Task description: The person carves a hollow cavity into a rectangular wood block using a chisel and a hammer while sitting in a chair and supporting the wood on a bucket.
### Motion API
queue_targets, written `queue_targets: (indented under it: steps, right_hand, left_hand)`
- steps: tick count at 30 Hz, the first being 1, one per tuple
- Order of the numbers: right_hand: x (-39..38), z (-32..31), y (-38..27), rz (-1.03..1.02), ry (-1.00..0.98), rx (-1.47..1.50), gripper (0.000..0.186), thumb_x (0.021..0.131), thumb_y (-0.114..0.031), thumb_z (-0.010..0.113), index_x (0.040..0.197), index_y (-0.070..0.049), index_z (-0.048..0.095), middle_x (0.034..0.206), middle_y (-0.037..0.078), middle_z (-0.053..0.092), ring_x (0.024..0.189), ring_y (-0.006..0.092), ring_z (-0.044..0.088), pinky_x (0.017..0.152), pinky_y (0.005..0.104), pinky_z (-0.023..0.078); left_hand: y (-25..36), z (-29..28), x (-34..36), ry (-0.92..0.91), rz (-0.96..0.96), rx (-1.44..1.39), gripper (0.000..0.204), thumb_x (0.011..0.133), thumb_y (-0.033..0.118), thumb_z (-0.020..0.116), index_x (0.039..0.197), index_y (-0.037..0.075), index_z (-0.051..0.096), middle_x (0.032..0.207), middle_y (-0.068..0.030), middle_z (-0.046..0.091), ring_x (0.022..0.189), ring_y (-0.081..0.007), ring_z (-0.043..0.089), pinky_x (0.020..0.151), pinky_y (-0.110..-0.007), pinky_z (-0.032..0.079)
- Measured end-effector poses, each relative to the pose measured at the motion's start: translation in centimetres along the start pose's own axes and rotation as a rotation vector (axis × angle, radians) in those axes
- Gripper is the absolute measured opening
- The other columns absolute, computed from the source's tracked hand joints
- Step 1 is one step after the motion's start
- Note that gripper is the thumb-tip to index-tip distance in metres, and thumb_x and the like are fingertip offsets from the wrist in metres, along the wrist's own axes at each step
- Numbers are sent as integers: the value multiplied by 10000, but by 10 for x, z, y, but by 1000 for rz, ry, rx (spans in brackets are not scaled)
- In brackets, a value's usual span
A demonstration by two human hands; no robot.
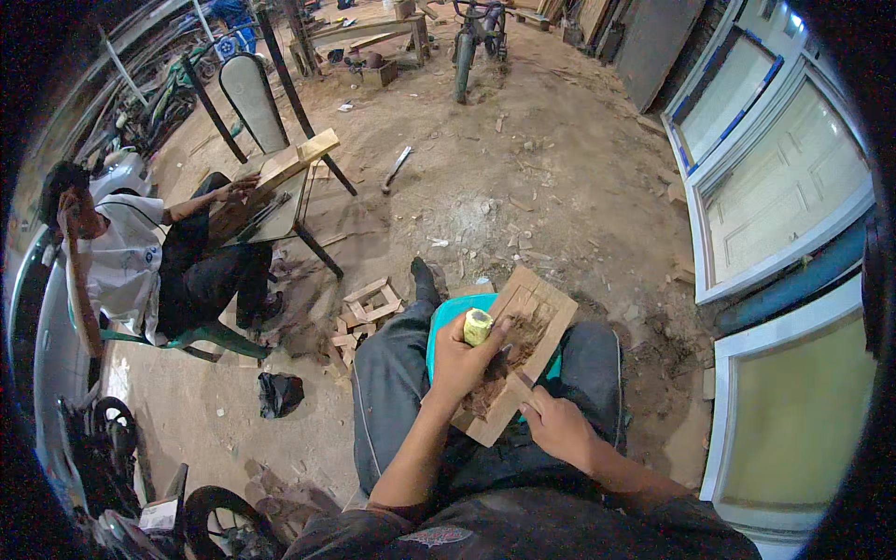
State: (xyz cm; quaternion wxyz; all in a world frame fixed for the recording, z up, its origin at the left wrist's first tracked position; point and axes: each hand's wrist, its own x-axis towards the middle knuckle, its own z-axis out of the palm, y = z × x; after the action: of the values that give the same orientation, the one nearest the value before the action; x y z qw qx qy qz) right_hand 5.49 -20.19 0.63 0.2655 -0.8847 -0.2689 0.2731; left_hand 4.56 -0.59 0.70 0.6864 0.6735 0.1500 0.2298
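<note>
A rectangular wooden board (539,297) with a hollowed-out middle lies slantwise across my lap over a turquoise surface (446,315). Wood shavings (525,343) fill part of the hollow. Wrapped around a yellow tool handle (478,325), my left hand (457,359) rests over the board's left side; the handle's end points up, and the tool's lower part is hidden. My right hand (560,429) is closed on a light wooden piece (510,398) at the board's near right edge. Whether that piece is separate from the board is hard to make out.
To the left, a seated person (121,252) reaches toward wood on a chair (280,219). A hammer (398,168) and wood offcuts (371,303) lie on the dirt floor. Framed panels (784,401) lean along the right. A black bag (280,395) and a bicycle (464,51) are also around.
</note>
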Motion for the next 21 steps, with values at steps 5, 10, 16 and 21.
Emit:
queue_targets:
  steps: [5, 10, 16, 21]
  right_hand:
    - [1, -7, 0, -8, 39, 8, 256, 930, -240, 538, 930, 5, 463, 730, 300, 584, 734, 495, 575, 606, 559, 437]
    - [1, -5, -3, -83, 100, 77, 254, 929, -238, 538, 919, 0, 449, 704, 295, 579, 714, 496, 573, 599, 565, 438]
    - [0, -3, 3, -36, -19, -60, 293, 928, -237, 516, 1094, 0, 467, 712, 294, 608, 693, 480, 605, 620, 585, 475]
    - [2, -2, 9, -65, 39, -7, 258, 925, -233, 527, 1016, 1, 469, 691, 291, 595, 682, 484, 593, 608, 580, 459]
  left_hand:
    - [-4, -1, -2, 7, -26, 12, 165, 827, 144, 732, 883, 13, 647, 743, 38, 622, 653, -26, 516, 581, -221, 441]
    - [5, 4, -1, 7, -8, -24, 148, 825, 144, 729, 856, 30, 639, 746, 46, 613, 653, -32, 515, 599, -220, 442]
    - [2, 1, -2, -19, -12, 51, 179, 826, 149, 732, 891, 2, 654, 759, 29, 637, 665, -29, 529, 581, -229, 447]
    - [0, 3, -1, 2, -19, 44, 154, 822, 140, 731, 866, 17, 648, 754, 37, 626, 659, -34, 525, 594, -224, 447]
